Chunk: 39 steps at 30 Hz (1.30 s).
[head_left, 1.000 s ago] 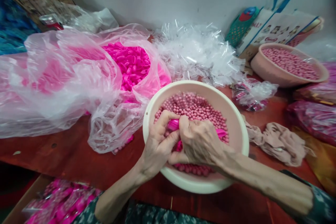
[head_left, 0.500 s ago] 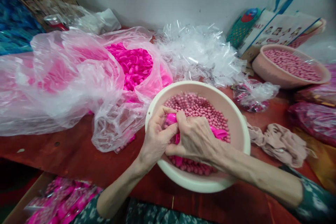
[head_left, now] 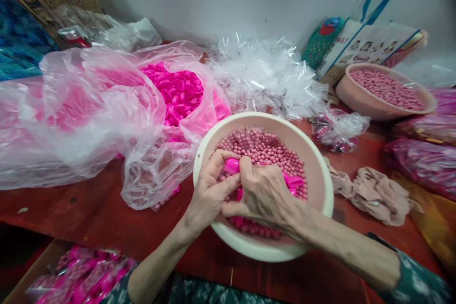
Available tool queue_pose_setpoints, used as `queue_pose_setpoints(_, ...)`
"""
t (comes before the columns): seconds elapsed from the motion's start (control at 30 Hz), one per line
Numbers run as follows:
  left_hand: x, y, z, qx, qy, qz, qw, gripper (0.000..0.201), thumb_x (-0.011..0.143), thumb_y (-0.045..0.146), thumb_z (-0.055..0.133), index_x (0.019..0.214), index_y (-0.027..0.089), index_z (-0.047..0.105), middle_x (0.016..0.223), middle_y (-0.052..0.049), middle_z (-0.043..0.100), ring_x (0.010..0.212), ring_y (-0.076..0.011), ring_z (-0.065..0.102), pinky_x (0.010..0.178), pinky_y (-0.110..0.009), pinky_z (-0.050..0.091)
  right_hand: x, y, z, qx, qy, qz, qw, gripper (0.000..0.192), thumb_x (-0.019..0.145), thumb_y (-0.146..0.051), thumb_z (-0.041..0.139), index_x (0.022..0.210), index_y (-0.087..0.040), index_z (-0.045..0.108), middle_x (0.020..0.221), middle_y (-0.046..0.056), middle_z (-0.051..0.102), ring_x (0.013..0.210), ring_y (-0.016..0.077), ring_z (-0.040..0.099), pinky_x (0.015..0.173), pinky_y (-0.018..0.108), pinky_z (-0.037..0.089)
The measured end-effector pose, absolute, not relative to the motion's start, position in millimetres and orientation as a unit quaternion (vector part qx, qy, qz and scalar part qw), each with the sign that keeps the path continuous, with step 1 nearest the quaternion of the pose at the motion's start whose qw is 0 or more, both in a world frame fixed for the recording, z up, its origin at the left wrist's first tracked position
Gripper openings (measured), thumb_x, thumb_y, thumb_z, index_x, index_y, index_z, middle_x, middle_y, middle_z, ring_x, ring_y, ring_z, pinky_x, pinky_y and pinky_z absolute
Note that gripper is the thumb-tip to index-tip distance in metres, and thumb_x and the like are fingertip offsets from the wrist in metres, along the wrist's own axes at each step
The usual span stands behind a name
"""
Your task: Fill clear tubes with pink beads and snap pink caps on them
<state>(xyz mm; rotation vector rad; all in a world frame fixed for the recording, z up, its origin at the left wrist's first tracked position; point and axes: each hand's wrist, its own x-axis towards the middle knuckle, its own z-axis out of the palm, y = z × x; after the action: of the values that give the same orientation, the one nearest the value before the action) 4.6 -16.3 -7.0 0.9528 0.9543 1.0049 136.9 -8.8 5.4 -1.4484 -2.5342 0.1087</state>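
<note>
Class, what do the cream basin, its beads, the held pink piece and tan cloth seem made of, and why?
Cream basin: likely plastic, smooth; rounded, moulded rim. Beads: perhaps plastic, low sheen; uniform roundness. Pink piece: probably plastic, glossy; bright highlight. Tan cloth: apparently fabric, matt; crumpled folds.

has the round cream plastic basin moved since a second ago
No, the basin keeps its place relative to the dark round spot on the red tabletop.

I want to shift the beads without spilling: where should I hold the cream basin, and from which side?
Probably best by the thick rim of the cream basin, at right and near left, coming from the near side. The rim stands above the beads, while the plastic bag crowds the far left and the red table leaves room at near left.
</note>
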Motion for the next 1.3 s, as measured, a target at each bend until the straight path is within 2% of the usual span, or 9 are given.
queue_pose_setpoints(0.1,5,-17,-7,0.428,0.439,0.453,0.647,0.018,0.08,0.023,0.061,0.094,0.02,0.051,0.056,0.008,0.044,0.042,-0.0009,0.033,0.039,-0.009,0.026,132,-9,0,-0.487,-0.868,0.037,0.087,0.04,0.077,-0.052,0.055,0.081,-0.013,0.049,0.053,0.001,0.048,0.037,0.0117,0.035,0.042,0.027,0.015)
queue_pose_setpoints(0.2,7,-16,-9,0.419,0.443,0.475,0.635,0.021,0.078,0.02,0.063,0.095,0.02,0.051,0.056,0.009,0.045,0.041,-0.0006,0.035,0.039,-0.009,0.028,132,-10,2,-0.491,-0.859,0.078,0.119,0.053,0.075,-0.061,0.053,0.091,-0.011,0.049,0.057,0.0,0.05,0.042,0.013,0.04,0.044,0.026,0.022)
queue_pose_setpoints(0.37,3,-20,-7,0.399,0.431,0.511,0.628,0.032,0.077,0.019,0.063,0.105,0.021,0.049,0.063,0.007,0.051,0.045,-0.0037,0.046,0.043,-0.013,0.037,164,8,15,-0.438,-0.864,0.218,0.119,0.04,0.079,-0.053,0.055,0.095,-0.018,0.047,0.069,-0.001,0.056,0.056,0.0137,0.049,0.052,0.024,0.034)
queue_pose_setpoints(0.43,-7,-28,-9,0.408,0.461,0.559,0.556,0.033,0.078,0.019,0.062,0.108,0.022,0.048,0.07,0.004,0.055,0.048,-0.0059,0.051,0.044,-0.015,0.04,185,23,14,-0.497,-0.84,0.183,0.12,0.031,0.084,-0.048,0.053,0.092,-0.018,0.047,0.068,0.0,0.056,0.056,0.0146,0.05,0.053,0.026,0.035)
queue_pose_setpoints(0.57,-40,-53,-35,0.403,0.589,0.639,0.285,0.034,0.082,0.022,0.058,0.114,0.022,0.047,0.083,0.0,0.061,0.055,-0.0091,0.056,0.053,-0.02,0.045,220,51,-7,-0.56,-0.818,-0.017,0.125,0.023,0.088,-0.033,0.048,0.101,-0.014,0.05,0.09,0.013,0.058,0.075,0.0232,0.055,0.063,0.033,0.039)
queue_pose_setpoints(0.67,-67,-71,-69,0.493,0.691,0.49,0.2,0.035,0.085,0.026,0.053,0.119,0.022,0.047,0.094,-0.004,0.062,0.069,-0.0145,0.061,0.065,-0.026,0.051,230,62,-25,-0.545,-0.832,-0.029,0.104,0.018,0.089,-0.024,0.042,0.099,-0.013,0.053,0.09,0.015,0.059,0.079,0.0255,0.055,0.065,0.035,0.04)
queue_pose_setpoints(0.8,-89,-78,-97,0.674,0.669,0.299,0.095,0.03,0.089,0.024,0.046,0.116,0.018,0.053,0.112,-0.011,0.059,0.104,-0.0236,0.058,0.092,-0.037,0.045,235,72,-40,-0.534,-0.838,-0.018,0.106,0.016,0.088,-0.026,0.044,0.096,-0.015,0.053,0.088,0.013,0.06,0.083,0.0258,0.055,0.069,0.035,0.039)
queue_pose_setpoints(1.1,-119,-63,-93,0.658,0.686,0.302,0.069,0.039,0.087,0.038,0.048,0.118,0.015,0.055,0.115,-0.012,0.057,0.099,-0.0232,0.06,0.084,-0.033,0.049,243,78,-49,-0.57,-0.808,0.037,0.147,0.018,0.083,-0.038,0.054,0.079,-0.02,0.052,0.073,0.007,0.058,0.068,0.0211,0.053,0.064,0.033,0.037)
queue_pose_setpoints(1.3,-135,-58,-87,0.664,0.68,0.309,0.017,0.031,0.089,0.031,0.043,0.112,0.017,0.06,0.113,-0.011,0.061,0.106,-0.0228,0.056,0.096,-0.037,0.043,231,75,-39,-0.588,-0.788,0.055,0.173,0.02,0.081,-0.037,0.057,0.072,-0.019,0.052,0.066,0.003,0.058,0.061,0.0182,0.053,0.059,0.03,0.036)
